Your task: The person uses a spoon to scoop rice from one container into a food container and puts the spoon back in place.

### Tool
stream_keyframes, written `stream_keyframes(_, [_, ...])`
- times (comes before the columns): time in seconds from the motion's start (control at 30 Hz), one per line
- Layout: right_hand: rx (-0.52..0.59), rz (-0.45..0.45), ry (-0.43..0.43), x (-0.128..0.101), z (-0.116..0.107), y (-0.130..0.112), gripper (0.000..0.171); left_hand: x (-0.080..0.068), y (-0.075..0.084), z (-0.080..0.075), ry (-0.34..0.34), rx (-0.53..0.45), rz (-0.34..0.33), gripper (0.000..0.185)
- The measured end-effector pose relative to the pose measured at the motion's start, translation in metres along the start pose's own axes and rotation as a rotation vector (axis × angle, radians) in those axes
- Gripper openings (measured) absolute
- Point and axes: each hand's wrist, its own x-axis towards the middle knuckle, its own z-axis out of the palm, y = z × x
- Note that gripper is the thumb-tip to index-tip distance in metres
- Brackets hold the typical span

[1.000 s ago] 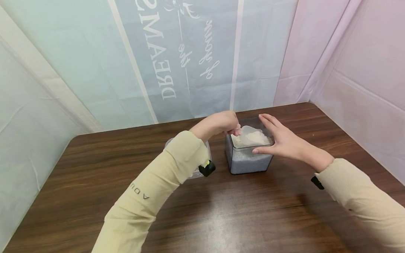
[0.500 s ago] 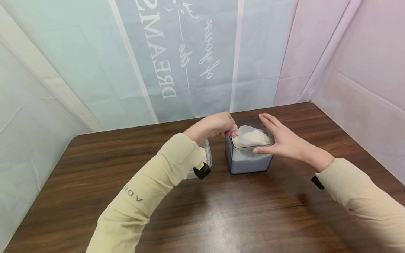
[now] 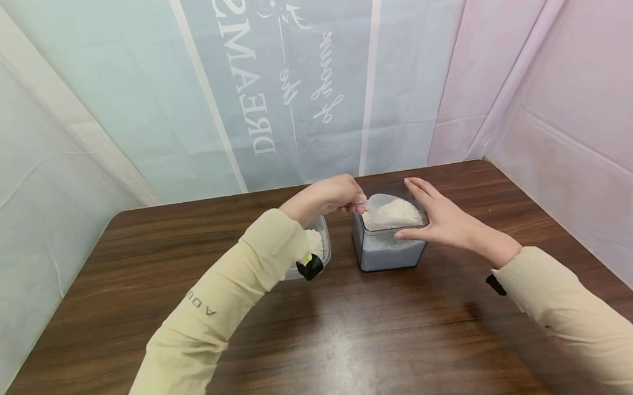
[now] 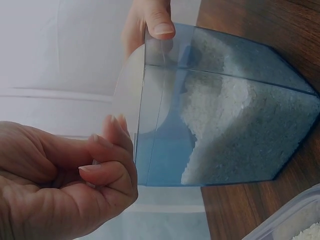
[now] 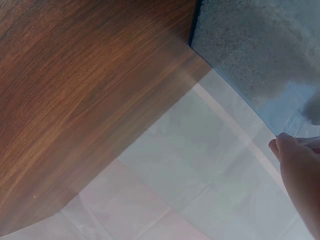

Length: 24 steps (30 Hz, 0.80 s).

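A clear, dark-tinted square container (image 3: 393, 256) stands on the table, well filled with white rice (image 4: 240, 130). My left hand (image 3: 333, 196) grips the handle of a translucent white scoop (image 3: 378, 204); the curled fingers hide most of the handle. The scoop's bowl is inside the top of the container, with rice heaped in and around it. From the right, my right hand (image 3: 447, 221) holds the container's upper rim, thumb on the near wall and fingers at the far side. In the left wrist view, the right thumb (image 4: 163, 29) presses against the clear wall.
Left of the container, a clear plastic tub (image 3: 327, 241) with white rice in it stands partly hidden under my left forearm. The brown wooden table (image 3: 353, 336) reaches back to hanging fabric (image 3: 314, 133), with a pinkish sheet (image 3: 581, 124) along the right side.
My left hand has drawn slightly left with the scoop, and more of its bowl shows. More of the tub has come out from behind the sleeve. The right hand has stayed put.
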Motion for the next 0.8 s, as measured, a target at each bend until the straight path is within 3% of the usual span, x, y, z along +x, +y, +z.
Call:
stream_keyframes(0.4, [-0.002,-0.010,0.000,0.000,-0.001,-0.001,0.103,0.002,-0.007,-0.010,-0.029,-0.022,0.001,0.026])
stream_keyframes(0.57, [-0.001,-0.012,0.009,0.000,0.000,0.000,0.103,-0.007,-0.003,-0.012,-0.003,-0.037,-0.021,0.025])
stream_keyframes(0.8, [-0.002,-0.002,-0.006,0.001,-0.001,-0.001,0.102,-0.013,-0.006,-0.016,-0.015,-0.083,-0.004,0.025])
